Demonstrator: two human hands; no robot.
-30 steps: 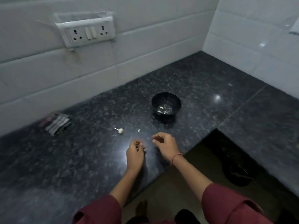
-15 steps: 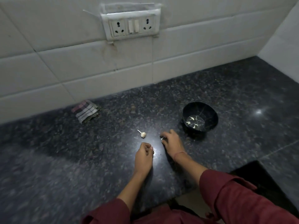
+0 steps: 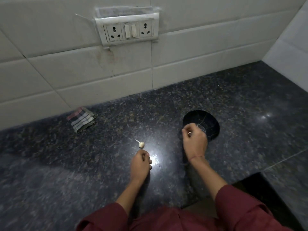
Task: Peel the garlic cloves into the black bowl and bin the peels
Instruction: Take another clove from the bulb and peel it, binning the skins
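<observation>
Dropping step: my right hand [image 3: 195, 144] pinches a pale bit [image 3: 189, 132], I judge a clove, over the black bowl [image 3: 210, 120]; left hand [image 3: 140, 164] curled, contents untellable, by the garlic [image 3: 141, 144] on the tabletop [image 3: 80, 164]; next needs a clean release.

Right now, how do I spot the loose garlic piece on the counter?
Start at the white double wall socket and drop down onto the dark speckled granite counter. Just beyond the left hand lies a small round white garlic piece; its thin stalk sets it apart from the folded checked cloth farther left.
</observation>
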